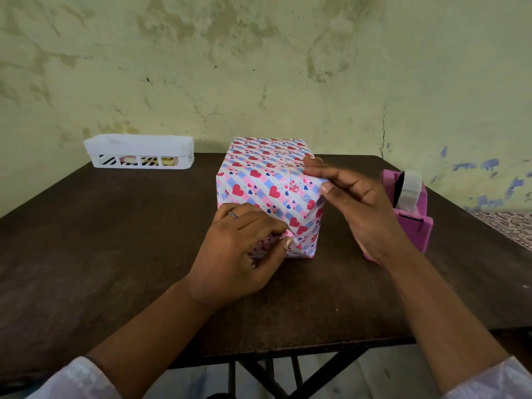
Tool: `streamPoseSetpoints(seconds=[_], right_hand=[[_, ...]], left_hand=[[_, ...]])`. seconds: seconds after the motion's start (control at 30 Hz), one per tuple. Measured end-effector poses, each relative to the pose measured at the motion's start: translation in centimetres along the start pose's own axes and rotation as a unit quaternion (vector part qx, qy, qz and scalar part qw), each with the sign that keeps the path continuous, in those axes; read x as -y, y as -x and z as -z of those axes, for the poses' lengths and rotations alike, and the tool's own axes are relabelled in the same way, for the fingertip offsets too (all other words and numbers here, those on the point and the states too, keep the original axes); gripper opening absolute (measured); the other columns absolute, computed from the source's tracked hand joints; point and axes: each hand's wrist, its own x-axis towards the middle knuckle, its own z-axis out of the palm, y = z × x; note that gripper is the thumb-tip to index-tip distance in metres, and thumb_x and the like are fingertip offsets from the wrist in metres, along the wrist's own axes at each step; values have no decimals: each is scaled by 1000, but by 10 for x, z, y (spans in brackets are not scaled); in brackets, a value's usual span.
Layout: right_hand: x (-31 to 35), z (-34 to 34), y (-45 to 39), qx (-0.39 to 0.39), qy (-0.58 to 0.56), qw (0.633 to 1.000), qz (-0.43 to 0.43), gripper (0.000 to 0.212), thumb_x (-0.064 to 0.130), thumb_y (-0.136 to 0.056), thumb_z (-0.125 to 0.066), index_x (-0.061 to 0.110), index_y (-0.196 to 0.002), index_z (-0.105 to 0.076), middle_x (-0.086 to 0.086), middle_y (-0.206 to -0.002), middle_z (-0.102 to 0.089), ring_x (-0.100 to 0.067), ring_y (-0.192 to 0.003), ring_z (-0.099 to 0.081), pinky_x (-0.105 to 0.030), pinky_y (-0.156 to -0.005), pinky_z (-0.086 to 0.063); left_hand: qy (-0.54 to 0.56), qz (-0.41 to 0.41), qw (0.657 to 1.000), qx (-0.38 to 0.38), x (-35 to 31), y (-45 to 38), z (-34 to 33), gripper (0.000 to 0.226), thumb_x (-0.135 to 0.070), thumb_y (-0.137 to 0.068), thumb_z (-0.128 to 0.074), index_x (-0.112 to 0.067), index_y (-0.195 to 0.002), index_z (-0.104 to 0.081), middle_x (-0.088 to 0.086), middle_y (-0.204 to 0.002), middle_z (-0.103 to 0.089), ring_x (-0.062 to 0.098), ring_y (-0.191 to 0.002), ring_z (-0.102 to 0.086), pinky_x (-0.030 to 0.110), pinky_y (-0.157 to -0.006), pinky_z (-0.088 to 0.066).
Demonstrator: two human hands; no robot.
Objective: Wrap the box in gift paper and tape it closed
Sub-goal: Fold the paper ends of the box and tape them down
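A box [267, 180] covered in pink, blue and white heart-print gift paper stands in the middle of the dark table [115, 240]. My left hand [244, 249] pinches a folded flap of paper at the lower near face of the box, thumb and fingers curled round it. My right hand [354, 203] holds the box's upper right corner, fingers along the top edge and thumb on the near face. A pink tape dispenser [408, 208] with a roll of clear tape stands just right of the box, partly hidden behind my right hand.
A white slotted plastic tray [141, 152] holding small items stands at the table's far left, against the stained wall. The table's near edge runs across the lower frame, with metal legs beneath.
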Motion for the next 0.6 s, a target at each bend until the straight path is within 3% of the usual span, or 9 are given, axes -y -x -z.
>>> streamPoseSetpoints(seconds=[0.1,0.27,0.4,0.47,0.6], right_hand=[[2,-2,0,-10,54,998,5,28,2,-91,-54,17,-113,-62,9,-122,-60,4,-120,-51,-19,-97,-45],[3,-4,0,-22,51,998,-3,30,0,-90,-55,20,-111,-62,8,-122,-61,4,-119,-51,-16,-96,-45],[3,-4,0,-25,48,999,-6,30,1,-90,-55,24,-108,-63,8,-122,-61,2,-120,-51,-20,-97,-46],[4,-3,-1,-24,44,999,-11,29,2,-90,-56,23,-107,-63,6,-123,-61,2,-120,-51,-21,-98,-46],[5,-5,0,-30,47,998,-12,27,2,-90,-56,20,-109,-63,5,-122,-62,2,-120,-51,-26,-101,-45]], left_hand=[[22,12,1000,10,-2,-1,3,24,-36,-83,-60,-16,-90,-70,-4,-90,-71,3,-89,-57,28,-87,-40],[14,-20,998,55,0,-3,10,21,-35,-86,-58,-18,-91,-69,-6,-87,-70,0,-87,-56,22,-84,-38],[117,88,985,94,-9,-5,19,9,-34,-84,-63,-29,-89,-67,-23,-86,-65,-4,-83,-60,9,-74,-43],[185,153,966,99,-15,-6,20,5,-25,-83,-69,-29,-84,-67,-22,-83,-66,-2,-81,-62,6,-67,-44],[163,172,968,80,-23,-8,22,4,-27,-82,-70,-26,-78,-68,-19,-78,-65,0,-78,-61,7,-63,-43]])
